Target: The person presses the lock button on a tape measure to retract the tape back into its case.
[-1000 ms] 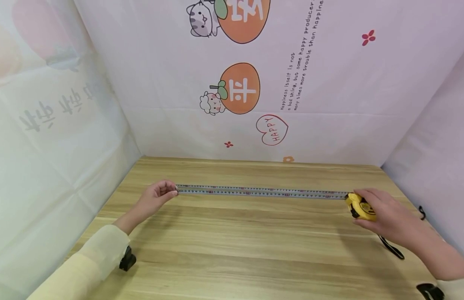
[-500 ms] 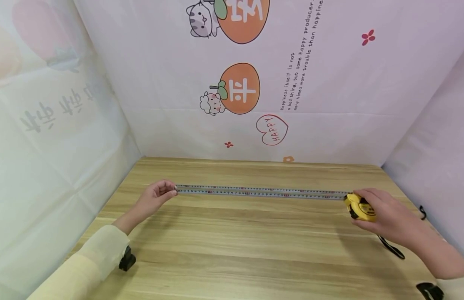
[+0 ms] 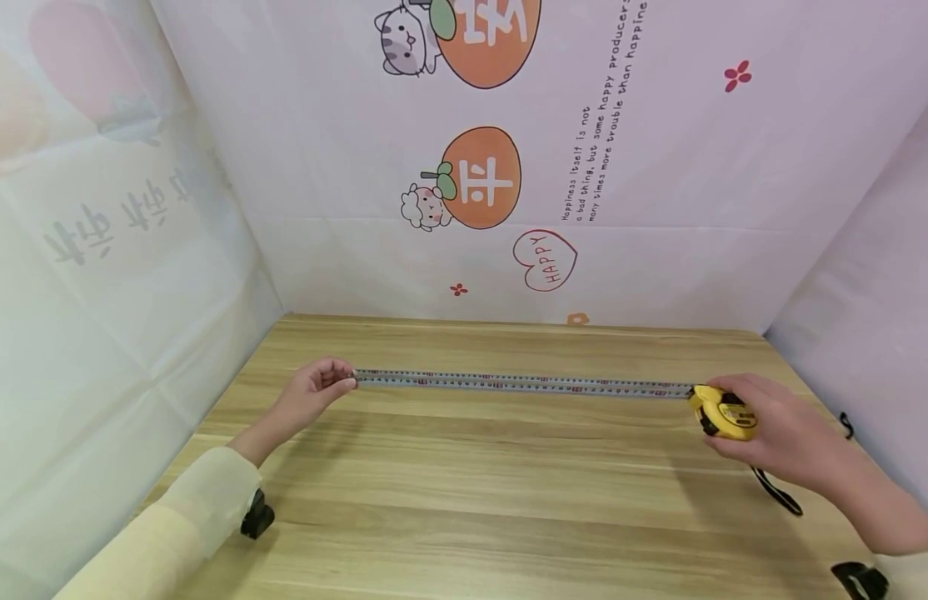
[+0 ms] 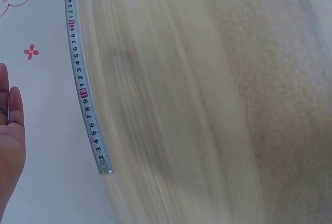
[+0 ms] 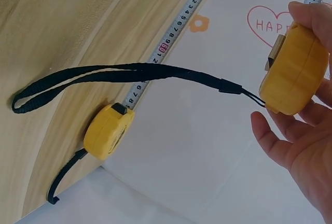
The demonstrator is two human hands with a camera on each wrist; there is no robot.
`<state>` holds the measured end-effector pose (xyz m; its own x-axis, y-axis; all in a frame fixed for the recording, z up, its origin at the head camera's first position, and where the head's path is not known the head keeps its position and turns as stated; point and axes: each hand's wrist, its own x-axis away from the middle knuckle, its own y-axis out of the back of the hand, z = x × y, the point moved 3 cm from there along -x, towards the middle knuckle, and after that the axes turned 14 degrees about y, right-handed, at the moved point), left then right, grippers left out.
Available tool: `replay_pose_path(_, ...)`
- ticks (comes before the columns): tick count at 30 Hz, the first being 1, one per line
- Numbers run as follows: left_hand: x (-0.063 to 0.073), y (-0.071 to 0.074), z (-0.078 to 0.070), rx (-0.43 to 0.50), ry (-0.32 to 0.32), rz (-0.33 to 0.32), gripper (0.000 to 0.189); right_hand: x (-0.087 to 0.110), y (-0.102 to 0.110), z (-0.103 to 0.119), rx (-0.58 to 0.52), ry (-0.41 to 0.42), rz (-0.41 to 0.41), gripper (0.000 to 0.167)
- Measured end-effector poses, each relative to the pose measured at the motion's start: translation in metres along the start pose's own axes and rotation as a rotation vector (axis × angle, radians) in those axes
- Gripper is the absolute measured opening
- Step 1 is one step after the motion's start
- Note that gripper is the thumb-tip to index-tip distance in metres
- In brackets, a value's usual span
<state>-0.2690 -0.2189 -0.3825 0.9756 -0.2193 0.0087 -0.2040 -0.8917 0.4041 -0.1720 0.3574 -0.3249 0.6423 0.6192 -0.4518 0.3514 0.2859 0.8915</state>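
Note:
In the head view my left hand pinches the free end of a blade, stretched above the table. My right hand grips its yellow tape measure case, whose black strap hangs below. A second blade lies along the table's back edge, its metal hook showing in the left wrist view. The right wrist view shows that second yellow tape measure at the table corner, behind the held one. Only some fingers of the left hand appear in its wrist view.
Pale printed cloth stands along the back and both sides of the wooden table. A black strap shows near the right cloth. A black band piece sits at the left sleeve cuff.
Both hands stay nearly in place, keeping the blade stretched. In my right hand the yellow case turns slightly, and its hanging strap shifts a little to the left.

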Motion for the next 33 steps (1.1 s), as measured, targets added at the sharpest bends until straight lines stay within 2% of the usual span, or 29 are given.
replay_pose_path(11, -0.0003, 0.002, -0.0054, 0.031, -0.01, 0.011, 0.023, 0.0037, 0.0053, -0.0051, -0.035, -0.029, -0.078, 0.07)
replay_pose_path(21, 0.0024, 0.0035, -0.0097, 0.049, -0.009, 0.006, 0.024, 0.0053, 0.0055, -0.0057, -0.089, -0.057, -0.076, 0.068)
replay_pose_path(28, 0.0048, 0.004, -0.0103, 0.042, 0.001, -0.008, 0.025, 0.009, 0.0045, -0.0074, -0.159, -0.141, -0.075, 0.068)
replay_pose_path(33, 0.0053, 0.005, -0.0103, 0.045, -0.014, -0.018, 0.024, 0.01, 0.0053, -0.0083, -0.216, -0.207, -0.082, 0.069)
